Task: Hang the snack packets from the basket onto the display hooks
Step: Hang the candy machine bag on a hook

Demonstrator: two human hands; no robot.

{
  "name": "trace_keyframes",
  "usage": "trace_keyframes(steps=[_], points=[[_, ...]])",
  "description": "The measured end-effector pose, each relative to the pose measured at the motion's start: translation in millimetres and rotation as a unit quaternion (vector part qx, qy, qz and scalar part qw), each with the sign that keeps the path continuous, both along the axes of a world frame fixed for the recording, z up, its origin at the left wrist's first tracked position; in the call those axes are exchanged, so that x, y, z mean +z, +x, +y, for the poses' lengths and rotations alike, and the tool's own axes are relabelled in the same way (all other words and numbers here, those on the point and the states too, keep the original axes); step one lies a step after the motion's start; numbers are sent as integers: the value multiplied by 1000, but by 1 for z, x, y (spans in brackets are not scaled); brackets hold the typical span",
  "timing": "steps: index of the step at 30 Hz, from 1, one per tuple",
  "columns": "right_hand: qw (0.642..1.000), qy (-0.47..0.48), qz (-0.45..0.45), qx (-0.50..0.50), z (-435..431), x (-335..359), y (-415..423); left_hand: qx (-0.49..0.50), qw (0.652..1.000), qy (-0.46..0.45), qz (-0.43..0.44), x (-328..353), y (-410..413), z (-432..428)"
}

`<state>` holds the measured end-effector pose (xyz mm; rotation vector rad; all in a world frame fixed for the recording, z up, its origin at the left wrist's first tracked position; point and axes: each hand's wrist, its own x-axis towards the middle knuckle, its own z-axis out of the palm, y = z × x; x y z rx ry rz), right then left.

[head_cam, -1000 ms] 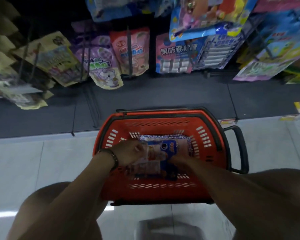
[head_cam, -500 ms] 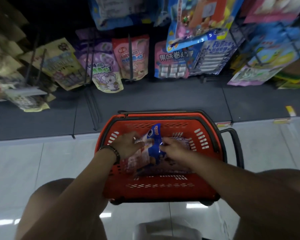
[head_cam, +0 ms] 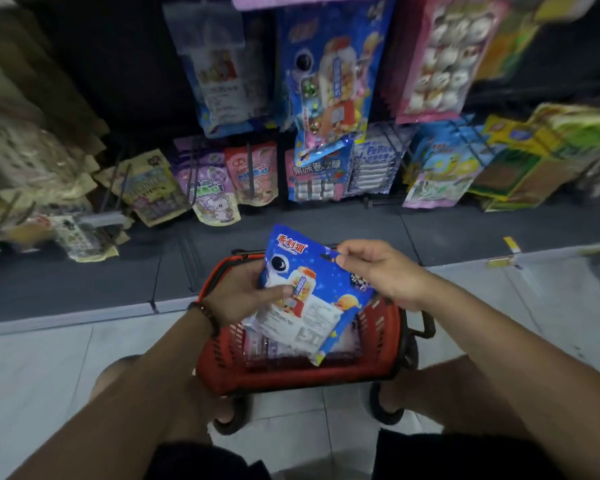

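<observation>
The person crouches on the pale tiled floor (head_cam: 49, 368) facing the snack wall, with the red plastic basket with slotted sides (head_cam: 291, 375) between the knees, so each grab is a short reach. Both hands are clamped on one blue foil snack packet printed with an astronaut (head_cam: 309, 296), held just above the basket's far rim and tilted with its top towards the display.

The left hand (head_cam: 243, 292) grips the packet's left side, thumb pressed on the printed front, and seems to carry the weight. The right hand (head_cam: 381, 271) pinches the upper right edge with thumb and fingertips, likely to steer the top, where the hang hole should be; I cannot make out the hole itself.

More packets (head_cam: 267, 346) lie in the basket under it. Straight ahead and higher up hangs a row of matching blue astronaut packets (head_cam: 329, 84), the probable destination. Lower down, a dark wire hook (head_cam: 252, 169) runs over a pink pouch (head_cam: 253, 178). The next move looks like a reach up and forward.
</observation>
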<state>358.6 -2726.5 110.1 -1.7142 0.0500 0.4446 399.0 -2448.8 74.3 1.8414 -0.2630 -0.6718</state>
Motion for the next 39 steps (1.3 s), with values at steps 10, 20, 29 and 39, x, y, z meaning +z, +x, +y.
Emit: trace_keyframes(steps=[10,20,29,39], points=[[991,63,-23,-114,2,6,-71,191,971,-144,16,62,-56,-40],[985,123,-6,-121,7,22,-73,228,957,-170,54,84,-75,-40],[977,-12,-117,-179,26,33,-64,389,901,-31,-188,78,-86,-55],[945,-98,-231,-210,35,45,-61,266,948,-173,3,89,-64,-52]])
